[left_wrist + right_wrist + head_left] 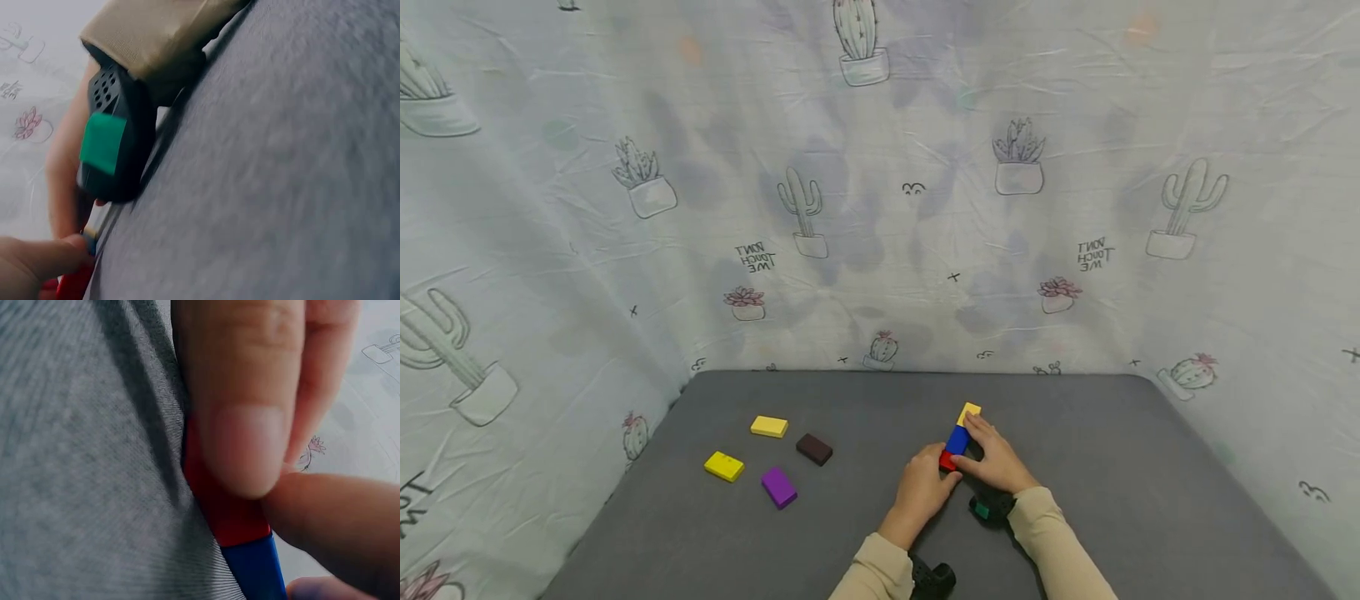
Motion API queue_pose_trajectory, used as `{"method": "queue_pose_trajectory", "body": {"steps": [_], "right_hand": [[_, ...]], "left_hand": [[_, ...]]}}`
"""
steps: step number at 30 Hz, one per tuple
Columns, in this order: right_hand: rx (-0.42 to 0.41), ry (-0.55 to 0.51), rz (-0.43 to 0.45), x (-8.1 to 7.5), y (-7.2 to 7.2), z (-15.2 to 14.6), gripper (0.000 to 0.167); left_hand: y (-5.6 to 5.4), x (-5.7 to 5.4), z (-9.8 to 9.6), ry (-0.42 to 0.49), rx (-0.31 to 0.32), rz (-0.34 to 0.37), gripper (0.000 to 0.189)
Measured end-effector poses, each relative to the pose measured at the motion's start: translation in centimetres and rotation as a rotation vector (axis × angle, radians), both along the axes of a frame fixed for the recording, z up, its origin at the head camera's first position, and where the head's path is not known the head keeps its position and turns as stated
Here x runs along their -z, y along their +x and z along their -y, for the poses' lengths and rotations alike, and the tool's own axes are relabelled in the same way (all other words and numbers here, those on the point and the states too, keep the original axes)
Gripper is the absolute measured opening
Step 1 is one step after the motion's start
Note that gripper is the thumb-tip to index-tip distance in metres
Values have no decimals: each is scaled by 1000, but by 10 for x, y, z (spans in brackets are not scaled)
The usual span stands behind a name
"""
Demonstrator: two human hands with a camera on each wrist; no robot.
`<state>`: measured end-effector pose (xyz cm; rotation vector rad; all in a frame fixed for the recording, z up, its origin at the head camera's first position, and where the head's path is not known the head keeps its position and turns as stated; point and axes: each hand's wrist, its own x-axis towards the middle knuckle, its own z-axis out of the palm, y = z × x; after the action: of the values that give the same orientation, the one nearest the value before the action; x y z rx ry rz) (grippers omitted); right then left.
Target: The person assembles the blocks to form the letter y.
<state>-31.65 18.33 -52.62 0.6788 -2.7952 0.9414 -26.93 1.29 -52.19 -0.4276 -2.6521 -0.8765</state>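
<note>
Three small rectangular blocks lie end to end in a slanting row: a red block (948,461) nearest me, a blue block (957,440) in the middle, a yellow block (972,410) at the far end. My left hand (922,485) holds the red block from the left, its thumb (247,419) against the block in the right wrist view. From the right, my right hand (996,458) grips the row, fingers over the yellow block and thumb (337,528) beside the red one. The hands hide parts of all three blocks.
Four loose blocks are on the left of the grey table (662,533): a pale yellow block (769,427), a brighter yellow block (724,467), a dark brown block (814,449) and a purple block (778,487). A cactus-patterned cloth (917,250) hangs behind.
</note>
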Motion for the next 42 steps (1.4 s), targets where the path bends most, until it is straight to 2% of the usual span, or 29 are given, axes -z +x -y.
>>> {"method": "queue_pose_trajectory", "body": {"steps": [7,15,25,29,35,39,42], "right_hand": [[-3,-16,12,-1,1,2,80],[14,15,22,-1,1,2,81],[12,13,53,-3,3,2,82],[-1,5,59,-2,4,2,81],[-8,0,49,2,4,0,81],[-12,-6,44,3,2,0,81],[-11,-12,35,1,2,0,81]], "left_hand": [[2,-5,12,81,27,47,42],[3,-7,35,96,10,17,41],[9,-7,84,109,-63,-2,42],[15,-7,107,109,-100,-5,43],[24,-4,139,116,-124,10,44],[31,-8,160,124,-131,13,46],[36,-10,177,141,-135,-11,47]]}}
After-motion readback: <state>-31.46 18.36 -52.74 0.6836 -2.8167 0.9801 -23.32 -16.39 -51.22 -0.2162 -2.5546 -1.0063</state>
